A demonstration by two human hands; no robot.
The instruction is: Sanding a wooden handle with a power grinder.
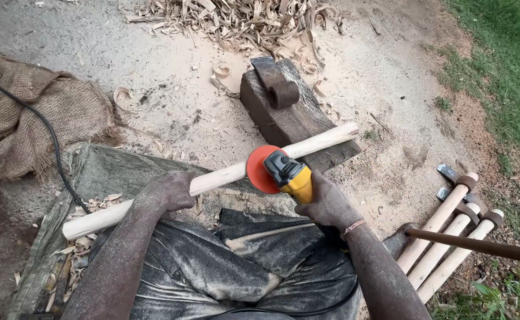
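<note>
Sandy ground (171, 101) outdoors, dusted with sawdust; grass strip (503, 71) along the right edge. Burlap sack (29, 118) at left, pile of wood shavings (236, 21) at top. Dark wood block (295, 121) carries the far end of a long pale wooden handle (224, 176), which runs diagonally over a dark tarp (212, 266). Three finished hammers (450, 231) lie at right. Left hand (168, 191) clamped round the handle mid-length. Right hand (326, 204) gripping a yellow angle grinder (286, 172), its orange disc (259, 169) touching the handle
</note>
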